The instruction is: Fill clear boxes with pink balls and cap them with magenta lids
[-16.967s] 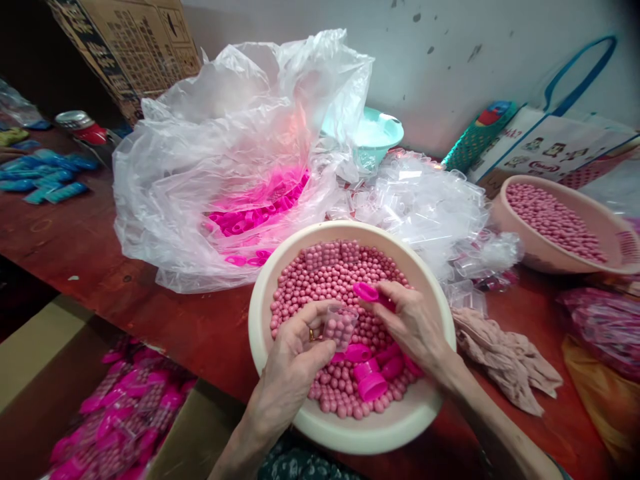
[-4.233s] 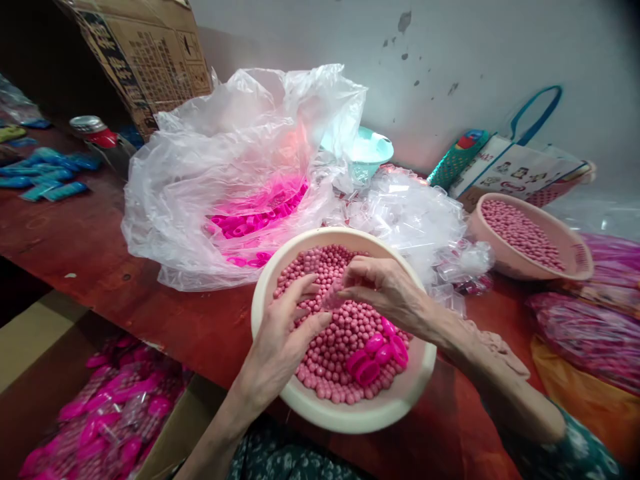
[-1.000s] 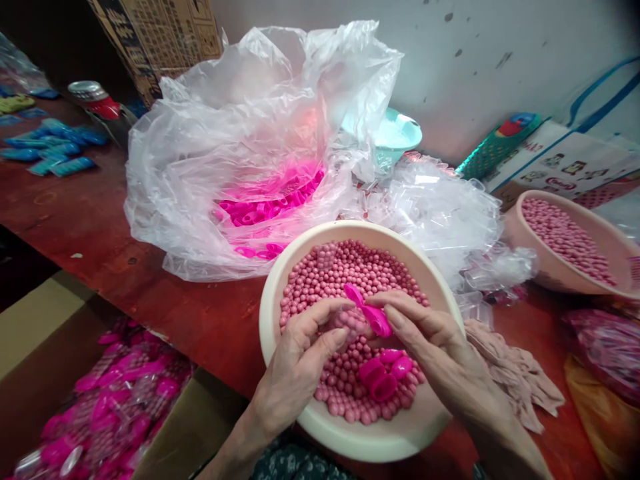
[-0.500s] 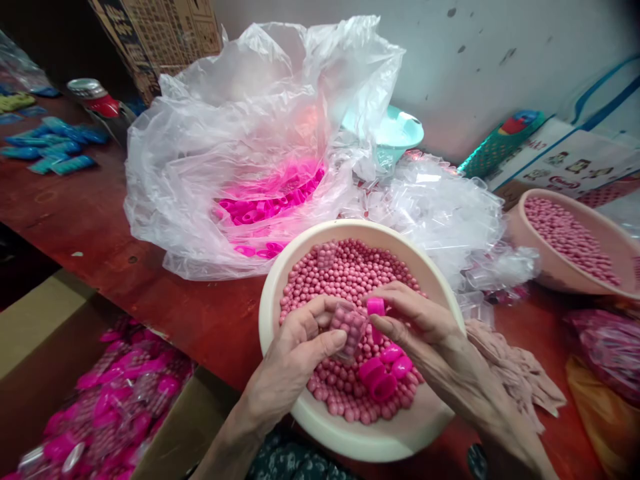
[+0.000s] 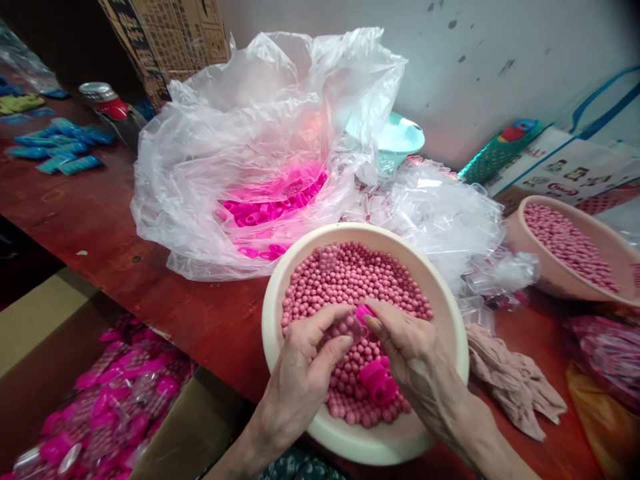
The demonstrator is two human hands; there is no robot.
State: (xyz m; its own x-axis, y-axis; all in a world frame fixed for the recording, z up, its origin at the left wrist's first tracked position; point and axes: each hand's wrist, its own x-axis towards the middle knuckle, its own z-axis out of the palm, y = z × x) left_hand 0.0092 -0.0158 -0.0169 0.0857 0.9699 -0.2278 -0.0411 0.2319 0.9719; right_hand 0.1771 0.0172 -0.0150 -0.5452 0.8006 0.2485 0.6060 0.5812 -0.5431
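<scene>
Over a cream basin (image 5: 280, 293) of pink beads (image 5: 350, 273), my left hand (image 5: 305, 373) is closed on a small clear container (image 5: 350, 327) filled with pink beads. My right hand (image 5: 420, 360) pinches a magenta plastic cap (image 5: 364, 312) against the container's upper right end; whether it is seated there I cannot tell. Several more magenta caps (image 5: 379, 381) lie on the beads just below my hands, partly hidden by my right hand. Another bead-filled clear container (image 5: 327, 259) rests on the beads at the basin's far side.
A clear plastic bag (image 5: 200, 167) of magenta caps stands behind the basin. Clear empty containers (image 5: 435, 213) are heaped to its right, near a second bead bowl (image 5: 520, 233). A cloth (image 5: 515, 380) lies at right. At lower left, a carton (image 5: 200, 413) holds filled pieces.
My right hand has moved left, bringing the magenta cap from beside the container to its end. The container has tilted in my left hand. The view has shifted slightly.
</scene>
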